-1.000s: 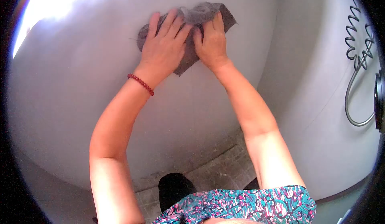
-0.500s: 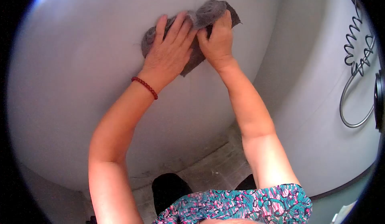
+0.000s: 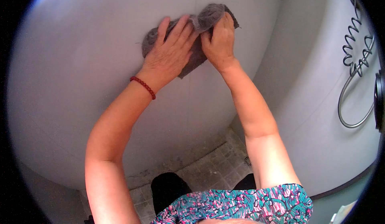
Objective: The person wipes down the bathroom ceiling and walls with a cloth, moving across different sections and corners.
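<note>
A dark grey cloth, bunched along its top, lies against the pale wall at the upper middle. My left hand rests on the cloth's left part with its fingers spread, pressing it to the wall. On the cloth's right part is my right hand, its fingers curled round the bunched fabric. A red bead bracelet circles my left wrist.
A coiled grey cord hangs at the right wall, beside a black round fitting at the edge. Below are a tiled floor and my dark-clothed legs. Something white sits at the lower right.
Over the last second both hands and the cloth have shifted slightly right in view. The bright area at the upper left has shrunk to a small spot. Both hands stay on the cloth.
</note>
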A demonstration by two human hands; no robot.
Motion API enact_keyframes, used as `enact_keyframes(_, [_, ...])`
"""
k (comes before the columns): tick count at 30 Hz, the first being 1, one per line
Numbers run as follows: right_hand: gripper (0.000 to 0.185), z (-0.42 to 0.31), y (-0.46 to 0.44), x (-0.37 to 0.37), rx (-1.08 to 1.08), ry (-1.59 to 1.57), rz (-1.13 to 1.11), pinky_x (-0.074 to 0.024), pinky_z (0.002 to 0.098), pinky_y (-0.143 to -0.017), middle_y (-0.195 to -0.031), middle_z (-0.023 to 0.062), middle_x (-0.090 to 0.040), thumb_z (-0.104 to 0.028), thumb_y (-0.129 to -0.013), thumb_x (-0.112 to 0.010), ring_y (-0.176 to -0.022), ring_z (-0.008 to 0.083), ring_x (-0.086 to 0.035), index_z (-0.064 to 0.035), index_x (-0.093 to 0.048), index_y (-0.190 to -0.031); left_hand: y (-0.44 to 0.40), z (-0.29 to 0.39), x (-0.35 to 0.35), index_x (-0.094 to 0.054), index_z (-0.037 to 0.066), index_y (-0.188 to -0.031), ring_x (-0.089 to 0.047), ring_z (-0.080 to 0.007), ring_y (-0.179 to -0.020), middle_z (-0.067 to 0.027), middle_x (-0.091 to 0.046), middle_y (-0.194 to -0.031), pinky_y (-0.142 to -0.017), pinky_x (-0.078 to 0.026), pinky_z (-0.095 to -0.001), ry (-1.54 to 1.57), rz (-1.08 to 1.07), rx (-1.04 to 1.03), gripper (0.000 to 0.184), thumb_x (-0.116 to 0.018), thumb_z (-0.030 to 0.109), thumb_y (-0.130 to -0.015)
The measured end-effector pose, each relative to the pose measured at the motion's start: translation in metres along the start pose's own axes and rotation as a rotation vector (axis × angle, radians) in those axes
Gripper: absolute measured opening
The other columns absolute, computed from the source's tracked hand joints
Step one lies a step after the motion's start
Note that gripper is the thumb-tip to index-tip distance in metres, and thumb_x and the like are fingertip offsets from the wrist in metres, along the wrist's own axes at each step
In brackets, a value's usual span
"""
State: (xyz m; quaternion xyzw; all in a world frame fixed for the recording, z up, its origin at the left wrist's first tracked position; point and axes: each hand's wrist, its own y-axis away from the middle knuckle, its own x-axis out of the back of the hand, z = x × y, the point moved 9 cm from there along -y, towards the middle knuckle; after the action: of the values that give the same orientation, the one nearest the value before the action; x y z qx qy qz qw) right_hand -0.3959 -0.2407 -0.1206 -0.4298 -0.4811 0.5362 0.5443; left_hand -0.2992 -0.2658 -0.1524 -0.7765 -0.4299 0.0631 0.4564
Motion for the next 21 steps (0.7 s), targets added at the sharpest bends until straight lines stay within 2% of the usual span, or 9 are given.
enact_keyframes(2, [0.049,-0.003,0.006,-0.002,0.029,-0.117,-0.047,-0.0309,0.0525,-0.098,-0.11,0.0349,-0.049,-0.008,-0.066,-0.058,-0.108,0.0507,-0.042,0.0172,-0.045,-0.106,0.001,0.001,-0.001,-0.049,0.009,-0.124,-0.027,-0.0255,-0.132,-0.0097,-0.046,-0.127,-0.108,-0.014,-0.0514,-0.024,-0.032,-0.004,0.051,-0.06,0.031,-0.079])
enact_keyframes(6, [0.049,-0.01,0.012,-0.003,0.077,-0.038,-0.013,-0.0322,0.0522,-0.096,-0.11,0.0338,-0.049,-0.007,-0.065,-0.058,-0.107,0.0491,-0.043,0.0162,-0.045,-0.107,0.002,-0.001,-0.002,-0.049,0.008,-0.124,-0.026,-0.0248,-0.132,-0.0093,-0.045,-0.129,-0.108,-0.014,-0.051,-0.01,-0.045,-0.017,0.052,-0.06,0.032,-0.079])
enact_keyframes(8, [0.049,-0.005,0.005,0.001,-0.009,0.036,0.067,-0.034,0.0517,-0.093,-0.111,0.0323,-0.049,-0.004,-0.064,-0.058,-0.104,0.0475,-0.044,0.0148,-0.046,-0.108,0.004,0.0,0.001,-0.047,0.009,-0.126,-0.025,-0.0244,-0.133,-0.0094,-0.044,-0.129,-0.108,-0.014,-0.0505,-0.002,-0.047,-0.019,0.054,-0.06,0.032,-0.079])
enact_keyframes(14, [0.052,0.006,-0.003,0.003,-0.088,-0.075,-0.01,-0.0332,0.052,-0.092,-0.111,0.0308,-0.049,-0.005,-0.064,-0.059,-0.105,0.0468,-0.043,0.0141,-0.043,-0.11,-0.002,0.001,-0.001,-0.046,0.008,-0.126,-0.025,-0.0247,-0.133,-0.0091,-0.043,-0.131,-0.108,-0.013,-0.0506,-0.014,-0.031,-0.013,0.055,-0.06,0.033,-0.079])
enact_keyframes(17, [0.055,0.002,0.003,0.003,-0.001,-0.084,-0.031,-0.0326,0.0516,-0.093,-0.111,0.0309,-0.049,-0.007,-0.065,-0.061,-0.106,0.0464,-0.042,0.015,-0.042,-0.112,-0.003,0.003,-0.005,-0.047,0.009,-0.126,-0.025,-0.0248,-0.133,-0.0089,-0.043,-0.131,-0.108,-0.013,-0.0508,-0.01,-0.04,-0.021,0.054,-0.06,0.032,-0.079])
enact_keyframes(21, [0.056,0.006,0.003,0.004,0.003,-0.033,0.043,-0.0334,0.0505,-0.093,-0.113,0.031,-0.049,-0.008,-0.065,-0.061,-0.106,0.0454,-0.043,0.0159,-0.043,-0.112,-0.002,0.007,-0.006,-0.048,0.008,-0.125,-0.025,-0.0248,-0.133,-0.0091,-0.044,-0.13,-0.108,-0.013,-0.051,0.008,-0.026,-0.039,0.052,-0.06,0.032,-0.079])
